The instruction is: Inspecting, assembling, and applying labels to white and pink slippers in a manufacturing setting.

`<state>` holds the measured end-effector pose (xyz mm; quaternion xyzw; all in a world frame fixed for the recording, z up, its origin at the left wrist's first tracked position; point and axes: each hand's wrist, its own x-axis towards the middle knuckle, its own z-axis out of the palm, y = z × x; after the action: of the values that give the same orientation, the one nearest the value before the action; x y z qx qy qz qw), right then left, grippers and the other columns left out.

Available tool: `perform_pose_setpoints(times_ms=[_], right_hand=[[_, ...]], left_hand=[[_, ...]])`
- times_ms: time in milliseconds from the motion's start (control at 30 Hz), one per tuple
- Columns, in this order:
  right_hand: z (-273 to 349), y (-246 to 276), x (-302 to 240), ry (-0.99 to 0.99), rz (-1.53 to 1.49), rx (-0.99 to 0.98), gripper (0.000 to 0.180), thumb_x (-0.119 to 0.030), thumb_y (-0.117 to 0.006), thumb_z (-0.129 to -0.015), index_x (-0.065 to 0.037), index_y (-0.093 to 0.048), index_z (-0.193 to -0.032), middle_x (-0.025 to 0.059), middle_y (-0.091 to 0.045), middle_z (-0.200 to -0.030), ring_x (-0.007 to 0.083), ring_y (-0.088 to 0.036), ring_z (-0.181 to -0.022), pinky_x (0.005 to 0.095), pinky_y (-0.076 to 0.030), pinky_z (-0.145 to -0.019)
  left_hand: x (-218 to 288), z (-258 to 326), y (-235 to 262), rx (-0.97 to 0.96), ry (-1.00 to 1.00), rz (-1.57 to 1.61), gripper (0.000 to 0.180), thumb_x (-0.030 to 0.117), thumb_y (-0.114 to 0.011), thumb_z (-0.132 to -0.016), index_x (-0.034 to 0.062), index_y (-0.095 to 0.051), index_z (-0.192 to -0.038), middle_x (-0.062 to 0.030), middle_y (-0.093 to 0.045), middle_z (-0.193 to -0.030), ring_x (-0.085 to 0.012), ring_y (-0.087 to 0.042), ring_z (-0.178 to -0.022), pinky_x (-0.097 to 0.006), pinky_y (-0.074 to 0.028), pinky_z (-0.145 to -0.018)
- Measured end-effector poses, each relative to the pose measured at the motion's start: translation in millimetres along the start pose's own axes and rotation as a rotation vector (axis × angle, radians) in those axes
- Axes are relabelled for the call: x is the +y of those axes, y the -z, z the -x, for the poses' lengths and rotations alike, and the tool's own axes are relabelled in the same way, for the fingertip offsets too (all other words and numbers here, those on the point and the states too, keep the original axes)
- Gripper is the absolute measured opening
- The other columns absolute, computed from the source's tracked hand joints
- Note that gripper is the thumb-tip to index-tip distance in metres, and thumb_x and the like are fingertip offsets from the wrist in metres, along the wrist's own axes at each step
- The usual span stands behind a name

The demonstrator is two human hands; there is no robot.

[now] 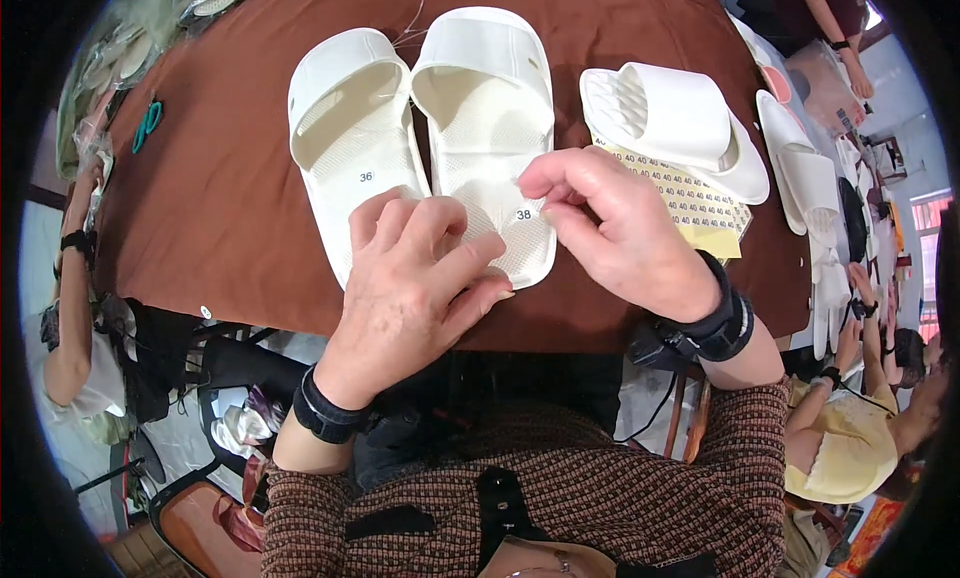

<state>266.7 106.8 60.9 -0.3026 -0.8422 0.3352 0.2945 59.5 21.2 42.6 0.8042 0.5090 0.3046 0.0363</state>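
Two white slide slippers lie side by side, toes away from me: a left slipper and a right slipper. Each has a small printed size label on its footbed; the right slipper's label sits near the heel, the left slipper's label farther forward. My right hand is closed, thumb and forefinger at the edge of the right slipper's label. Over the heels rests my left hand, fingers bent and apart, holding nothing; its forefinger and thumb are beside that same label.
A brown cloth covers the table. At right, another pair of white slippers lies on yellow label sheets. More slippers line the right edge. A green band lies at left. Other people's arms show at both sides.
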Motion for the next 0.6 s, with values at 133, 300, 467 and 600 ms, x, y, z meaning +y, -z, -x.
perform_pose_setpoints(times_ms=[133,300,467,600], right_hand=[[-0.2,-7.6,6.9,0.060,-0.010,-0.026,0.021,0.002,-0.056,-0.088,-0.001,-0.057,-0.109,0.0139,-0.063,-0.097,0.0307,-0.060,-0.093,0.0386,-0.049,-0.081],[-1.1,-9.7,9.6,0.076,0.059,-0.055,0.024,0.002,-0.056,-0.087,-0.001,-0.055,-0.112,0.0151,-0.062,-0.102,0.0325,-0.059,-0.097,0.0400,-0.048,-0.086],[-2.5,-10.4,9.0,0.078,0.074,-0.076,0.027,0.003,-0.056,-0.086,-0.001,-0.054,-0.113,0.0162,-0.061,-0.105,0.0330,-0.058,-0.100,0.0410,-0.047,-0.086],[-2.2,-11.2,8.8,0.068,0.068,-0.067,0.032,0.008,-0.057,-0.084,-0.002,-0.055,-0.115,0.0130,-0.059,-0.104,0.0275,-0.058,-0.094,0.0360,-0.049,-0.081]], left_hand=[[-0.6,0.6,-0.5,0.014,0.000,-0.025,0.032,0.024,-0.082,-0.070,0.0137,-0.070,-0.098,-0.0058,-0.054,-0.098,-0.0268,-0.054,-0.093,-0.044,-0.039,-0.095],[-2.2,0.5,-4.5,0.012,-0.002,-0.024,0.032,0.025,-0.081,-0.071,0.0135,-0.070,-0.098,-0.0056,-0.054,-0.098,-0.0261,-0.054,-0.091,-0.047,-0.040,-0.098],[-2.0,0.7,-3.3,0.015,0.007,-0.017,0.033,0.027,-0.081,-0.071,0.0136,-0.070,-0.099,-0.0054,-0.054,-0.097,-0.0261,-0.054,-0.090,-0.048,-0.040,-0.098],[-2.3,0.5,-3.7,0.016,0.002,-0.016,0.033,0.028,-0.081,-0.071,0.0137,-0.070,-0.099,-0.0052,-0.055,-0.097,-0.0259,-0.054,-0.090,-0.048,-0.040,-0.097]])
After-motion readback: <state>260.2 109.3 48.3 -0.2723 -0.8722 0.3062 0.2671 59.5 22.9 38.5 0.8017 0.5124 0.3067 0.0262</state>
